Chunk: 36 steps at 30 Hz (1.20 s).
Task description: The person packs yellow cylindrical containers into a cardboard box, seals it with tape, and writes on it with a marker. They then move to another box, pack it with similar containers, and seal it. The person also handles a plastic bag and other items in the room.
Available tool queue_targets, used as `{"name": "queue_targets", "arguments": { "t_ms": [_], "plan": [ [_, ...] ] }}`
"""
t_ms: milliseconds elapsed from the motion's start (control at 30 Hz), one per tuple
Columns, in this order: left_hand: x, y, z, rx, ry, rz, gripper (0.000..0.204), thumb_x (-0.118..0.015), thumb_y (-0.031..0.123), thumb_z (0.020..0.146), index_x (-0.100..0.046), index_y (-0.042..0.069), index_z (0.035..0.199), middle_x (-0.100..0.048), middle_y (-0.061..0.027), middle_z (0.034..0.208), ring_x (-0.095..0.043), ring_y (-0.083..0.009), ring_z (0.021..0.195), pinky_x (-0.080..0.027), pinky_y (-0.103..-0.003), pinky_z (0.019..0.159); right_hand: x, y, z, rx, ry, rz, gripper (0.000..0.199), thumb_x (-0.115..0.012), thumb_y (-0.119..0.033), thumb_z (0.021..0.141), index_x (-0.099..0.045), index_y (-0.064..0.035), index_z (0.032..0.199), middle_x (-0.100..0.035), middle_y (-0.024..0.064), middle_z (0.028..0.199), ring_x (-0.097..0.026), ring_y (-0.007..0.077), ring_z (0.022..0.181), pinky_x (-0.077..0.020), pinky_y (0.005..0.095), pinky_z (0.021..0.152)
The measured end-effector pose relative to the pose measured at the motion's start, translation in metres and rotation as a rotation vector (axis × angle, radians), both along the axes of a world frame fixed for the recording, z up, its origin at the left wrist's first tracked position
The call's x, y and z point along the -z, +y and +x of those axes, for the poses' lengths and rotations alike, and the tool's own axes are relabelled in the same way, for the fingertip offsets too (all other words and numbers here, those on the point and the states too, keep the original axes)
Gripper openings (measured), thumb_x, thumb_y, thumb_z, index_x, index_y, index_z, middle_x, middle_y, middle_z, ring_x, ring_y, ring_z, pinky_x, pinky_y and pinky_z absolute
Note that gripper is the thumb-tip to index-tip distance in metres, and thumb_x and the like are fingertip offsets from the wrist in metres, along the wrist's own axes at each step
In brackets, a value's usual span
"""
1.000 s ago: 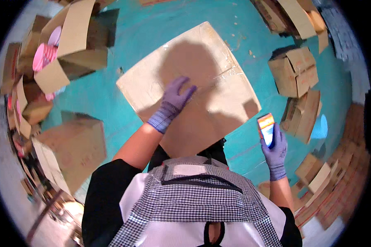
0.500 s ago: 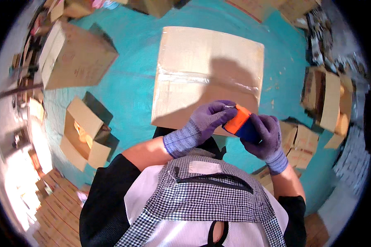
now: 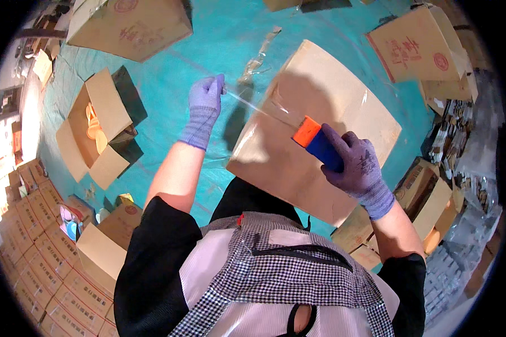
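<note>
A flat-lying cardboard box (image 3: 315,92) rests turned at an angle on the teal floor covering. Above its right half, my right hand (image 3: 357,165) is closed around a blue-and-orange tape dispenser (image 3: 320,147), its orange end pointing left. A strip of clear tape (image 3: 258,108) runs taut from the dispenser over the box's left edge to my left hand (image 3: 206,100). That hand is closed in a pinch on the strip's end, out to the left of the box. Both hands wear purple knitted gloves.
To the left stands an open carton (image 3: 73,140) with orange items inside. A larger carton (image 3: 132,28) is at the far left, another carton (image 3: 410,48) at the far right. A torn tape strip (image 3: 258,56) trails beyond the box. Stacked cartons (image 3: 50,269) fill the near left.
My left hand has moved left and away, drawing clear tape out from the dispenser. My right hand keeps hold of the dispenser. The box now appears turned clockwise, and the view has shifted.
</note>
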State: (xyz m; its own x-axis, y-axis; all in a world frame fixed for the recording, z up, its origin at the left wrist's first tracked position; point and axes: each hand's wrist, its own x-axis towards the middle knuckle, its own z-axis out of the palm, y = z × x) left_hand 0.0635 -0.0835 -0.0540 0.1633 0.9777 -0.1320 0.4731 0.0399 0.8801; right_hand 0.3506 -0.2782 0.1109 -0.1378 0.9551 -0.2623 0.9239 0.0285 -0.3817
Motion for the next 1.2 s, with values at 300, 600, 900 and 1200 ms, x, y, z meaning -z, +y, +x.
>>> {"name": "queue_targets", "arguments": {
  "t_ms": [300, 600, 900, 1200],
  "plan": [
    [0.136, 0.024, 0.012, 0.118, 0.203, -0.093, 0.038, -0.054, 0.039, 0.094, -0.069, 0.007, 0.080, -0.067, -0.0131, 0.080, -0.063, -0.0276, 0.076, -0.048, -0.040, 0.069, 0.049, 0.039, -0.009, -0.020, -0.115, -0.128, 0.080, -0.071, -0.033, 0.069, -0.043, -0.0177, 0.142, -0.054, 0.0111, 0.086, -0.059, 0.0297, 0.070, -0.0450, 0.0434, 0.067],
    [0.153, -0.024, 0.063, 0.341, 1.026, -0.430, 0.061, -0.054, 0.059, 0.086, -0.065, 0.006, 0.116, -0.061, -0.0154, 0.125, -0.054, -0.0275, 0.120, -0.029, -0.048, 0.108, 0.059, 0.035, 0.004, -0.031, -0.126, -0.179, 0.081, -0.070, -0.034, 0.071, -0.039, -0.0176, 0.144, -0.056, 0.0128, 0.092, -0.059, 0.0306, 0.073, -0.0450, 0.0425, 0.071],
    [0.035, -0.027, 0.034, 0.149, 0.297, 0.056, 0.045, -0.057, 0.034, 0.093, -0.059, 0.001, 0.124, -0.061, -0.0208, 0.120, -0.057, -0.0322, 0.114, -0.043, -0.039, 0.099, 0.052, 0.000, 0.035, -0.063, -0.028, -0.141, 0.083, -0.070, -0.029, 0.070, -0.038, -0.0167, 0.145, -0.058, 0.0153, 0.104, -0.061, 0.0319, 0.086, -0.0454, 0.0423, 0.079],
    [-0.034, -0.126, 0.107, 0.035, 0.100, 0.041, 0.041, -0.054, 0.019, 0.097, -0.051, -0.005, 0.131, -0.055, -0.0190, 0.131, -0.051, -0.0264, 0.123, -0.039, -0.036, 0.105, 0.022, -0.173, 0.202, 0.036, 0.014, -0.037, 0.082, -0.073, -0.022, 0.064, -0.045, -0.0151, 0.141, -0.059, 0.0142, 0.103, -0.059, 0.0322, 0.095, -0.0421, 0.0429, 0.089]
  ]
}}
